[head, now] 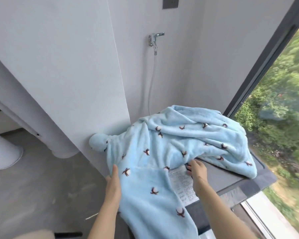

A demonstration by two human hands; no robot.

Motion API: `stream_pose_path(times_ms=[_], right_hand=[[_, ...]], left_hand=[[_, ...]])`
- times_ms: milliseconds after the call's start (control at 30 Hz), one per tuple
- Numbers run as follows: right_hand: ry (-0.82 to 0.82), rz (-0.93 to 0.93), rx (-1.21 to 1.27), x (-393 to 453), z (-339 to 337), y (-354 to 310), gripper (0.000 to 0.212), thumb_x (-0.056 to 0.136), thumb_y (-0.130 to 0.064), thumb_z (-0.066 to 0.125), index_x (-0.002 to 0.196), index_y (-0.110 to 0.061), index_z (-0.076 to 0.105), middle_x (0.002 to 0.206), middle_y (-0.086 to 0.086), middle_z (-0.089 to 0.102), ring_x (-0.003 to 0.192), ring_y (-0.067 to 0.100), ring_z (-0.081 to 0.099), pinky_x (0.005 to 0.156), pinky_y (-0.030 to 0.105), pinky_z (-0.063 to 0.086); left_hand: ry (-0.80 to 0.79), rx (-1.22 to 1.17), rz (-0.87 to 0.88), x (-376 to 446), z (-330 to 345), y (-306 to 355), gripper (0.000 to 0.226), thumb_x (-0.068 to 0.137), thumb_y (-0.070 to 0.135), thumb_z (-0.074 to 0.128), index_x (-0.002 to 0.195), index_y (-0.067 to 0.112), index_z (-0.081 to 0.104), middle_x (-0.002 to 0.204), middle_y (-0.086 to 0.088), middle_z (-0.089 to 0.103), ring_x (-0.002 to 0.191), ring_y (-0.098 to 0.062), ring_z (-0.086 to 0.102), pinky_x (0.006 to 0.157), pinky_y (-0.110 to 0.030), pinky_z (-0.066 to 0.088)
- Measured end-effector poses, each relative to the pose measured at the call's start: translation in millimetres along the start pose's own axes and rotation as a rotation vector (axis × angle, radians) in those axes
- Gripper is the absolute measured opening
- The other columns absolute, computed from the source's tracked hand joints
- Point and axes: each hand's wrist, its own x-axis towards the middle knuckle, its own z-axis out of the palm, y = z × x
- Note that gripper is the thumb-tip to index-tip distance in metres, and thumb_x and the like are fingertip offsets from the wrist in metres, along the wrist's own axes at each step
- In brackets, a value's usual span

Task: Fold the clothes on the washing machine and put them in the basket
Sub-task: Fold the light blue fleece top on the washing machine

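A light blue fleece garment (171,140) with small dark cotton-flower prints lies bunched on the dark grey washing machine (231,180) and hangs over its front left edge. My left hand (112,178) grips the garment's left edge, thumb on top of the cloth. My right hand (196,169) reaches into a fold at the garment's middle, fingers curled on the fabric just above a white printed label (183,185) on the machine's lid. No basket is in view.
A white wall with a metal tap (154,39) and hose stands behind the machine. A dark-framed window (259,69) with greenery outside is on the right. White pipes (41,121) run down on the left over a grey floor.
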Motion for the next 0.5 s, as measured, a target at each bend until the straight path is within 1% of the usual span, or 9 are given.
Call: stream_pose_path(times_ms=[33,100,200,267,333,367,400,467,500], right_hand=[[0.013,0.074,0.136,-10.1,3.6,10.5,0.013,0.092,-0.013,0.053,0.098,-0.003,0.060,0.087,0.011,0.062,0.073,0.021,0.057,0.069,0.030,0.050],[0.046,0.154,0.289,-26.0,4.7,23.2,0.012,0.095,-0.008,0.052,0.100,0.001,0.059,0.088,0.013,0.065,0.076,0.022,0.064,0.073,0.029,0.054],[0.052,0.198,0.421,-33.8,0.8,23.8,0.017,0.095,-0.009,0.052,0.106,0.004,0.056,0.095,0.018,0.067,0.081,0.026,0.067,0.065,0.027,0.057],[0.046,0.190,0.466,-24.1,-2.7,14.2,0.024,0.097,-0.016,0.053,0.112,0.004,0.051,0.097,0.019,0.066,0.084,0.029,0.067,0.070,0.030,0.057],[0.008,0.188,0.443,-10.4,-3.1,-2.2,0.029,0.098,-0.024,0.056,0.115,-0.002,0.050,0.097,0.018,0.065,0.087,0.031,0.066,0.077,0.036,0.056],[-0.018,0.195,0.429,-1.2,-1.2,-10.7,0.031,0.097,-0.027,0.058,0.116,-0.004,0.050,0.098,0.018,0.064,0.088,0.031,0.066,0.079,0.037,0.055],[-0.039,0.209,0.414,8.5,1.8,-19.0,0.036,0.096,-0.030,0.060,0.118,-0.004,0.050,0.102,0.018,0.065,0.088,0.030,0.066,0.079,0.037,0.055],[-0.056,0.241,0.424,23.8,7.2,-34.4,0.045,0.091,-0.033,0.066,0.124,-0.007,0.050,0.109,0.016,0.066,0.088,0.027,0.067,0.072,0.034,0.056],[-0.056,0.258,0.442,28.0,8.5,-41.6,0.044,0.090,-0.032,0.067,0.124,-0.009,0.050,0.106,0.014,0.067,0.085,0.024,0.067,0.069,0.031,0.055]], left_hand=[[0.055,0.104,0.078,0.9,-1.9,3.2,0.081,0.081,0.069,0.053,0.142,0.018,0.036,0.134,-0.003,0.050,0.123,-0.028,0.049,0.106,-0.045,0.039],[0.193,0.341,0.188,14.8,-5.5,9.5,0.079,0.083,0.054,0.065,0.144,0.016,0.032,0.140,-0.015,0.041,0.128,-0.033,0.041,0.107,-0.044,0.036],[0.263,0.550,0.224,37.4,-1.2,30.2,0.069,0.083,0.048,0.067,0.134,0.006,0.048,0.134,-0.023,0.044,0.122,-0.039,0.044,0.101,-0.045,0.038],[0.259,0.485,0.214,44.6,7.3,38.9,0.046,0.087,0.037,0.063,0.116,0.002,0.057,0.120,-0.023,0.053,0.107,-0.039,0.052,0.093,-0.043,0.045],[0.245,0.345,0.240,43.9,17.5,43.2,0.024,0.091,0.026,0.054,0.095,0.003,0.056,0.099,-0.016,0.058,0.090,-0.033,0.053,0.077,-0.037,0.046],[0.228,0.266,0.255,42.4,23.6,46.5,0.020,0.093,0.023,0.051,0.094,0.003,0.055,0.094,-0.013,0.058,0.087,-0.030,0.052,0.073,-0.035,0.043],[0.205,0.197,0.268,38.4,26.8,52.0,0.021,0.095,0.021,0.048,0.100,0.002,0.056,0.096,-0.011,0.058,0.090,-0.029,0.052,0.075,-0.034,0.042],[0.190,0.068,0.292,30.8,31.8,64.5,0.030,0.098,0.021,0.044,0.117,0.002,0.056,0.112,-0.011,0.060,0.103,-0.028,0.056,0.089,-0.037,0.044],[0.192,-0.018,0.317,24.4,33.5,72.8,0.028,0.099,0.022,0.042,0.116,0.003,0.055,0.114,-0.011,0.059,0.104,-0.027,0.056,0.092,-0.038,0.044]])
